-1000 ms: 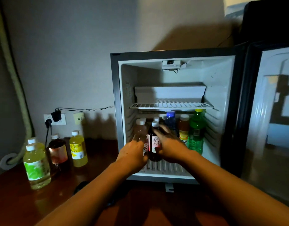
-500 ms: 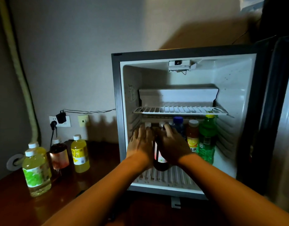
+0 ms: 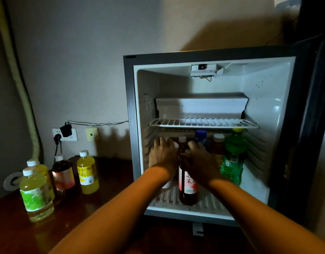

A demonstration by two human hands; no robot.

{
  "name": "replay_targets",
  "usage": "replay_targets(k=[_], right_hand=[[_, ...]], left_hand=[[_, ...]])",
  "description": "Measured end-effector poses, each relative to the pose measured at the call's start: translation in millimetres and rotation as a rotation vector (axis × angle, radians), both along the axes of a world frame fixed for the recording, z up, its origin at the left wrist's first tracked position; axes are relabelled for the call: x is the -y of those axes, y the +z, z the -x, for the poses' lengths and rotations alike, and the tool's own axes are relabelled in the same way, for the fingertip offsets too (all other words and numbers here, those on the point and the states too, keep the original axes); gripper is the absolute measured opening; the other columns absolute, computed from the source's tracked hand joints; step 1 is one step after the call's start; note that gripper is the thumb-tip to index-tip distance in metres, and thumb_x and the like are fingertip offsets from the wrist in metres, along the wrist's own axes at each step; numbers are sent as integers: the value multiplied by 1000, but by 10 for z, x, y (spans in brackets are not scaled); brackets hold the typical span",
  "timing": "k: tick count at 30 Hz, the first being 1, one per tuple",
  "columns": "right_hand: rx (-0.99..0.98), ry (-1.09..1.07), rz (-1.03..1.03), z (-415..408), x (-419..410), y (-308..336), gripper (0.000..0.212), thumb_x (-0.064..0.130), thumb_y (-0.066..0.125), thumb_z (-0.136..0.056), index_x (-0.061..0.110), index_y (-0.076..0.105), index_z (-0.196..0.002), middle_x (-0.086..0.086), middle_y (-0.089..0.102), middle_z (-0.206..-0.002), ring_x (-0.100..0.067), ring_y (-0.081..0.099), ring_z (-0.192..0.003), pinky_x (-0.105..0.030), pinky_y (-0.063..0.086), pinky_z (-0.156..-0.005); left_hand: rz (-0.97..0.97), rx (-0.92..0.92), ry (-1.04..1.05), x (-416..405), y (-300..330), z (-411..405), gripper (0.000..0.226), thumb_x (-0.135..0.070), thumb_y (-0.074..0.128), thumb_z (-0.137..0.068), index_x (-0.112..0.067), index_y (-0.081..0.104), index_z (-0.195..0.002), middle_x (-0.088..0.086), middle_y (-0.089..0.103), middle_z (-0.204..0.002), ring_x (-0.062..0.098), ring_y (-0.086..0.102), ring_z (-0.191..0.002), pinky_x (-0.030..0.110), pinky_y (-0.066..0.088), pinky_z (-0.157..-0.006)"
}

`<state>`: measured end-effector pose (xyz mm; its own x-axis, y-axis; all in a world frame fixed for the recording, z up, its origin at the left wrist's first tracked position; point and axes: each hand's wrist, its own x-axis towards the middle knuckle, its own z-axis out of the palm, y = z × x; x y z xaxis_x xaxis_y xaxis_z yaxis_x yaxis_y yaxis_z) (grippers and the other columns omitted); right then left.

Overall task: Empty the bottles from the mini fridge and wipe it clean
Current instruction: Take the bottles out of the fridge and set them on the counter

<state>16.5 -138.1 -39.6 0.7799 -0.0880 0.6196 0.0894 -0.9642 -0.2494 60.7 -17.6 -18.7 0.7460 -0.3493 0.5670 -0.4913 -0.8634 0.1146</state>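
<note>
Two hands have advanced deeper into the mini fridge (image 3: 129,143) over the last second: the left hand (image 3: 162,156) now reaches a pale bottle (image 3: 167,183) at the rear left, the right hand (image 3: 198,160) reaches behind the dark tea bottle (image 3: 188,187) on the lower rack; whether either has closed cannot be told. Four bottles stand unloaded on the wooden table (image 3: 106,208), so emptying is partway, with the green bottle (image 3: 232,160) and others remaining and wiping not yet begun.

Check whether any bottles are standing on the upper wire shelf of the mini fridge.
No, the upper wire shelf is bare; the bottles, like the green bottle, stand below it on the fridge floor.
</note>
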Motion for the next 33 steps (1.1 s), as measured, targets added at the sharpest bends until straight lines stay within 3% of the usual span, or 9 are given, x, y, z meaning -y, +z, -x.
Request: replay_targets(k=[5,8,12,15,17,20,24,30,33], right_hand=[[-15,-77,-342,49,63,48,29,40,65,-87,25,45,-71,5,55,-76,-9,48,-62,-19,27,-50],[22,-88,-476,68,51,24,32,45,71,-78,28,45,-69,10,55,-72,-12,53,-65,-22,33,-53],[38,-51,-610,166,-67,80,32,35,74,-78,29,43,-74,12,52,-72,-9,53,-67,-24,38,-58],[72,32,-700,275,-142,155,30,20,77,-75,30,49,-71,12,55,-69,-9,56,-66,-24,45,-62],[40,153,-778,357,-174,197,22,11,76,-76,25,58,-77,2,64,-75,-15,64,-70,-28,54,-64],[-40,272,-771,473,-222,258,21,10,78,-74,14,63,-88,-7,69,-85,-21,69,-78,-34,60,-70],[-60,328,-741,607,-363,303,22,11,79,-74,16,62,-87,-5,67,-86,-19,68,-80,-29,59,-69],[-81,348,-666,662,-663,311,20,12,79,-66,17,62,-76,-6,68,-77,-22,67,-76,-42,60,-73],[-105,380,-643,646,-834,320,20,13,79,-64,18,62,-73,-4,68,-74,-21,68,-74,-40,59,-71]], left_hand=[[29,-101,-21,-13,36,98,51,-43,48,-96,-16,33,-137,7,39,-139,27,53,-114,33,42,-77],[22,-154,-22,-79,96,172,57,-50,52,-92,-18,35,-136,7,46,-137,30,55,-114,33,38,-75],[147,-155,-110,-236,6,253,54,-53,59,-86,-20,45,-125,6,60,-118,26,62,-100,35,52,-80],[296,-225,-113,-384,51,323,38,-51,65,-82,-17,61,-99,-1,66,-88,19,65,-79,36,58,-73],[363,-247,-129,-487,105,368,36,-51,67,-79,-15,64,-83,0,67,-78,17,65,-72,38,59,-69],[370,-223,-149,-657,174,501,39,-54,69,-73,-18,57,-79,0,63,-76,15,62,-71,34,57,-64],[398,-247,-156,-936,211,658,41,-52,75,-66,-16,62,-79,-1,64,-71,10,63,-69,23,52,-54],[412,-202,-67,-1307,193,771,35,-50,77,-60,-19,65,-73,-4,67,-66,9,66,-66,32,59,-62],[430,-200,-24,-1506,153,775,35,-50,78,-60,-21,65,-73,-4,68,-66,10,66,-63,35,60,-61]])
